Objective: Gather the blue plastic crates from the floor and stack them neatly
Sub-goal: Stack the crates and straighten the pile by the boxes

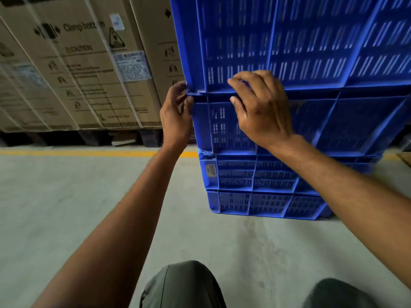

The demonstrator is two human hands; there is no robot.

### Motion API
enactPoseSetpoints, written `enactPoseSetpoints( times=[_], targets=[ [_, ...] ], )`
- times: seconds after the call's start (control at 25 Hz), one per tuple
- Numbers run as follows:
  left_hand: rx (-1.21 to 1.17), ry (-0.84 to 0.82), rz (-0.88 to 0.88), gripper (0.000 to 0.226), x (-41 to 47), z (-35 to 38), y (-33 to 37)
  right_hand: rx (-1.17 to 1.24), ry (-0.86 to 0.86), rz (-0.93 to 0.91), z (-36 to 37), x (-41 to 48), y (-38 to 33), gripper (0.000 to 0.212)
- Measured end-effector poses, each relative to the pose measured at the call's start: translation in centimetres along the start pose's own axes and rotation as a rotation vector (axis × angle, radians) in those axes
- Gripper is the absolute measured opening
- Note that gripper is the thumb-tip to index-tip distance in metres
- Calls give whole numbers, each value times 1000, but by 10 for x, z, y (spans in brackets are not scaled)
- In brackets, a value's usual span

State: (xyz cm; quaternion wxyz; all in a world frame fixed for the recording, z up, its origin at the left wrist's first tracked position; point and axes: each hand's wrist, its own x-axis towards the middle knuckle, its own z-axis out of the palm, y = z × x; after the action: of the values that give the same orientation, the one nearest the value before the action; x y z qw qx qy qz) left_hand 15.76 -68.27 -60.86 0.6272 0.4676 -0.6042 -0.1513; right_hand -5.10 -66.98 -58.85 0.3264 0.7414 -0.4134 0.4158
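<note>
A stack of several blue slotted plastic crates stands on the concrete floor in front of me. The top crate (311, 41) rests on the second crate (333, 123), with lower crates (255, 185) beneath. My left hand (175, 116) pinches the left corner where the top crate's base meets the second crate's rim. My right hand (260, 105) lies on the front face at the same seam, fingers curled over the rim edge. Both hands touch the crates at the joint.
Large strapped cardboard boxes (77, 70) on dark pallets line the wall at the left. A yellow floor line (89, 153) runs in front of them. My knees (184, 285) show at the bottom. A cardboard corner (404, 157) sits at the far right.
</note>
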Motion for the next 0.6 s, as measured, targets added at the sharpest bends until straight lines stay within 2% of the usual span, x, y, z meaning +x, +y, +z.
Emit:
enactPoseSetpoints(
  times=[0.08, 0.16, 0.32, 0.4, 0.52, 0.6],
  targets=[
    [47, -57, 39, 28, 3, -5, -4, -3, -33, 5, 14, -6, -4, 36],
    [75, -70, 62, 28, 9, -11, -5, -16, 15, 23, 28, -15, -10, 37],
    [154, -151, 127, 50, 1, -15, -9, -15, 112, 137, 36, -19, -19, 37],
    [135, -151, 92, 54, -11, -13, -23, 15, 140, 204, 45, -26, -36, 44],
    [115, -55, -60, 47, -31, 3, -52, 19, 244, 354, 66, -25, -64, 48],
    [73, -58, -71, 44, -51, 17, -70, -27, 295, 441, 79, -18, -74, 48]
  ],
)
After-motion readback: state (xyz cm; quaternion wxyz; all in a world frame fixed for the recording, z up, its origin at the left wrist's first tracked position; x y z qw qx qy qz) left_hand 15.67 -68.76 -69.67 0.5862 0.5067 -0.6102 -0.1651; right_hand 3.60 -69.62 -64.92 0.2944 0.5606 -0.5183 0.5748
